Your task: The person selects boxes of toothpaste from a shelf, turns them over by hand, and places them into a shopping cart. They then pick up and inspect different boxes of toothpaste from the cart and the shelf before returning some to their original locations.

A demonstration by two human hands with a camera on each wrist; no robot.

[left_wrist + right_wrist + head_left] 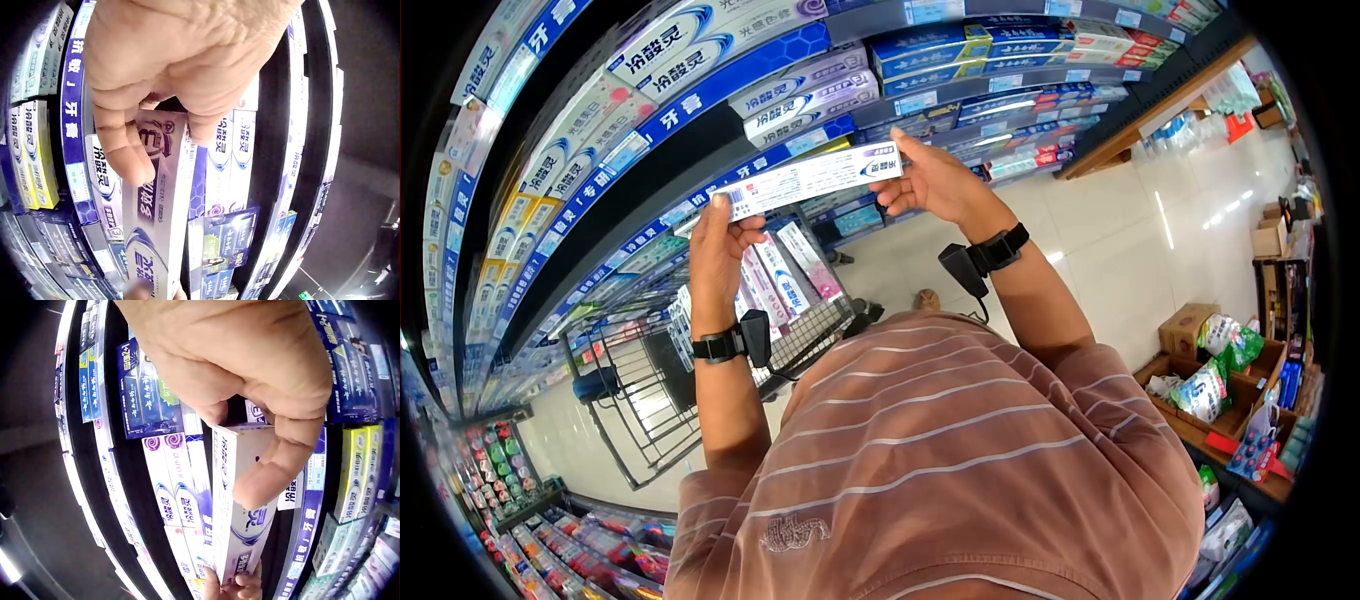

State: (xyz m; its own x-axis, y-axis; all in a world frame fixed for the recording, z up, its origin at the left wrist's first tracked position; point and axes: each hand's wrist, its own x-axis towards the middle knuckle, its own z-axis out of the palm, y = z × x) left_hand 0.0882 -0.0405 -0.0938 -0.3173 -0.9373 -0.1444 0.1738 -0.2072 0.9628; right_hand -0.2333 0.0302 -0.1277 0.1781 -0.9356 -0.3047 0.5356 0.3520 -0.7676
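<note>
A long white and purple toothpaste box is held lengthwise between both hands, in front of the shelves. My left hand pinches one end, its thumb over the near side. At the other end, my right hand grips the box between thumb and fingers. Seen from the left wrist, the fingers lie along the box's purple printed face. In the right wrist view a fingertip presses on its broad face, and the left hand's fingertips show at the far end.
Shelves of toothpaste boxes curve along the front and left. Below my left hand, a wire shopping cart stands with several boxes at its upper end. Wooden bins with bagged goods stand at the right, across the pale tiled floor.
</note>
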